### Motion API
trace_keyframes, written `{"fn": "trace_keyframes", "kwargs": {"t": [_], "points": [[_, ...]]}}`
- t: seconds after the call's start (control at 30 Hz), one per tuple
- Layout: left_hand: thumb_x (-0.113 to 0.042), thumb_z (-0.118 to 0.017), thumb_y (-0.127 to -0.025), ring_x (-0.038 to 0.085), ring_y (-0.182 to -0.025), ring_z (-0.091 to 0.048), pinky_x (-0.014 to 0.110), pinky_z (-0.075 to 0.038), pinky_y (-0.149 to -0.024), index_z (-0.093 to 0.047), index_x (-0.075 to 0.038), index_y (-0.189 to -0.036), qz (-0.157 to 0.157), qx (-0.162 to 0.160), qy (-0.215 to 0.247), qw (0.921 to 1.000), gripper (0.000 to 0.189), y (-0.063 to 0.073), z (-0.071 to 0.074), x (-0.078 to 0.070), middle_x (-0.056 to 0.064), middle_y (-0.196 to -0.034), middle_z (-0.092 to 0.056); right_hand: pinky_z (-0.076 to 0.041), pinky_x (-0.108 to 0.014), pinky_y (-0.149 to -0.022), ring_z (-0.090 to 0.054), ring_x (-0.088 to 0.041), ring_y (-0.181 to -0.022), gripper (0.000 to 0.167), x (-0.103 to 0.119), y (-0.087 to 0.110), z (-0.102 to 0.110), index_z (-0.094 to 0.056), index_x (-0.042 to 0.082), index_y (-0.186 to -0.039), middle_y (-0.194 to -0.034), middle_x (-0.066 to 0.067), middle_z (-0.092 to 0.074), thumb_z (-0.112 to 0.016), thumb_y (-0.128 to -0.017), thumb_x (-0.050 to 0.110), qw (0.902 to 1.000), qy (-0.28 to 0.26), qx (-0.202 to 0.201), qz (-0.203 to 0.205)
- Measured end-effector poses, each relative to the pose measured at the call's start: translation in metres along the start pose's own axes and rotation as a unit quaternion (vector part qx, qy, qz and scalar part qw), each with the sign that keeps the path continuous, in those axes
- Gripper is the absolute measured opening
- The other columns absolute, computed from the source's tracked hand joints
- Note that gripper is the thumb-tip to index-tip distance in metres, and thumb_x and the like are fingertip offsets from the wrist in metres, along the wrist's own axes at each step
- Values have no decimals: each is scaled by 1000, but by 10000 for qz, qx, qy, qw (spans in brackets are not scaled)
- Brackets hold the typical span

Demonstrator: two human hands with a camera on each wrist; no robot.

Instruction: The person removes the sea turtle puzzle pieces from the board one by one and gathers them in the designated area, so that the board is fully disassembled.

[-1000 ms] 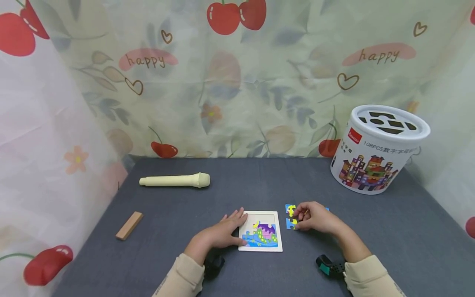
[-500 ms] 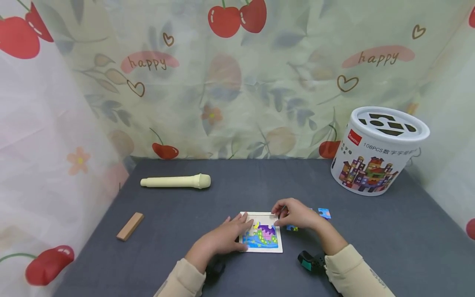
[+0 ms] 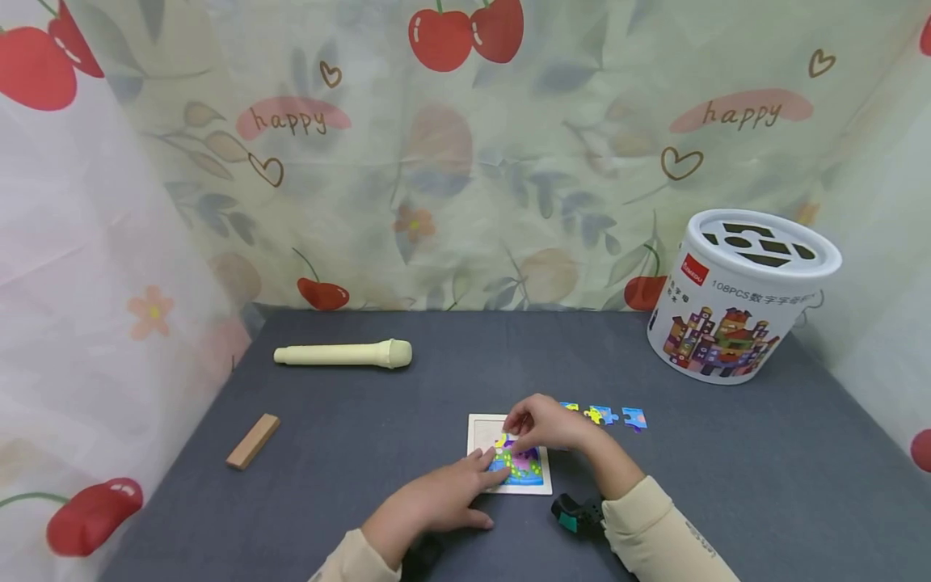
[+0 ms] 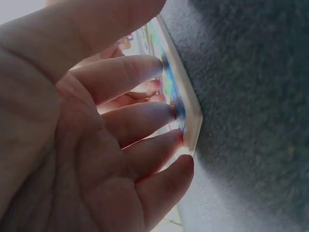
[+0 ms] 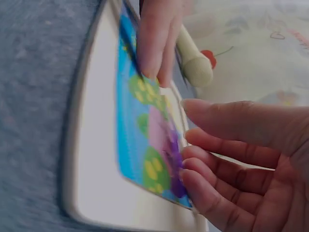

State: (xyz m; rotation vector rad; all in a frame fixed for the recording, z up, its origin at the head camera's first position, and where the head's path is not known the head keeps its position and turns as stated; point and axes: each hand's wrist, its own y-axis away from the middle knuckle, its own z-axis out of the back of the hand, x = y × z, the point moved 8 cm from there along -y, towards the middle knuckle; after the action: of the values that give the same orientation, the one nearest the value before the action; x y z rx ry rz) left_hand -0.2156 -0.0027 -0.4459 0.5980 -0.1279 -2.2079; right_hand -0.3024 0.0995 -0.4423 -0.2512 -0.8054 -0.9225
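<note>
A square puzzle tray (image 3: 547,477) with a pale rim (image 5: 91,183) lies on the dark table, partly filled with a blue, green, purple and pink picture. My left hand (image 3: 440,501) rests over its lower left, fingers spread and fairly straight, fingertips on the blue part in the left wrist view. My right hand (image 3: 554,422) is above the tray's upper middle. Its thumb and bent fingers (image 5: 207,188) pinch a small puzzle piece, mostly hidden by them, at the picture's upper edge. Loose jigsaw pieces (image 3: 634,418) lie in a row to the right, partly covered by that hand.
A cream toy microphone (image 3: 342,354) lies at the back left. Nearer on the left is a wooden block (image 3: 253,441). A large white tub (image 3: 738,299) with a holed lid stands at the back right, before a printed curtain (image 3: 465,194).
My right hand has moved left from the loose pieces to over the tray. My left hand has shifted from the tray's left rim towards the picture's lower part.
</note>
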Motion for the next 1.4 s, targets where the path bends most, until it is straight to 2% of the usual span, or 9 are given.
{"fn": "trace_keyframes", "kwargs": {"t": [0.13, 0.33, 0.57, 0.9, 1.07, 1.4], "points": [[-33, -70, -83, 30, -140, -29, 38, -36, -108, -45, -22, -139, -29, -22, -46, 10000, 63, 0, -3, -1, 12, -152, -29, -46, -17, -60, -52, -5, -66, 18, 3, -1, -3, -69, -2, -91, -74, -2, -63, -74, -75, 6, 10000, -17, -32, -7], [-34, -69, -83, 31, -140, -28, 40, -37, -107, -45, -25, -139, 5, 0, -72, 10000, 61, -1, -4, -1, 12, -152, -29, -46, -17, -58, -52, -6, -65, 15, 3, 0, -4, -68, -2, -89, -72, -2, -62, -73, -76, 4, 9998, -34, -126, -142], [-36, -67, -84, 29, -141, -26, 41, -37, -106, -45, -28, -139, 129, 87, 70, 9999, 60, -4, -6, 1, 10, -153, -27, -45, -19, -59, -51, -10, -66, 15, 1, 1, -4, -66, 0, -88, -73, -1, -58, -74, -76, 5, 9985, -104, -276, -452], [-36, -68, -84, 31, -140, -27, 42, -36, -107, -45, -27, -139, 79, 0, 80, 9999, 60, -3, -6, 0, 11, -153, -27, -46, -19, -60, -52, -10, -69, 17, 2, 0, -2, -60, 0, -88, -77, -5, -58, -72, -76, 0, 9986, -317, -389, -147], [-36, -68, -83, 32, -140, -28, 41, -37, -107, -46, -27, -138, 66, -26, 58, 10000, 60, -3, -5, -1, 11, -153, -27, -47, -18, -61, -53, -9, -68, 15, 1, 0, -3, -59, -1, -89, -76, -5, -59, -69, -78, -1, 9977, -578, -361, -23], [-36, -69, -83, 31, -140, -27, 40, -36, -107, -46, -27, -138, 69, -16, 32, 10000, 60, -4, -6, -2, 11, -153, -26, -49, -21, -62, -56, -6, -67, 18, -11, 1, -5, -60, -6, -97, -77, -5, -63, -66, -82, 2, 9891, -1461, -162, -117]]}}
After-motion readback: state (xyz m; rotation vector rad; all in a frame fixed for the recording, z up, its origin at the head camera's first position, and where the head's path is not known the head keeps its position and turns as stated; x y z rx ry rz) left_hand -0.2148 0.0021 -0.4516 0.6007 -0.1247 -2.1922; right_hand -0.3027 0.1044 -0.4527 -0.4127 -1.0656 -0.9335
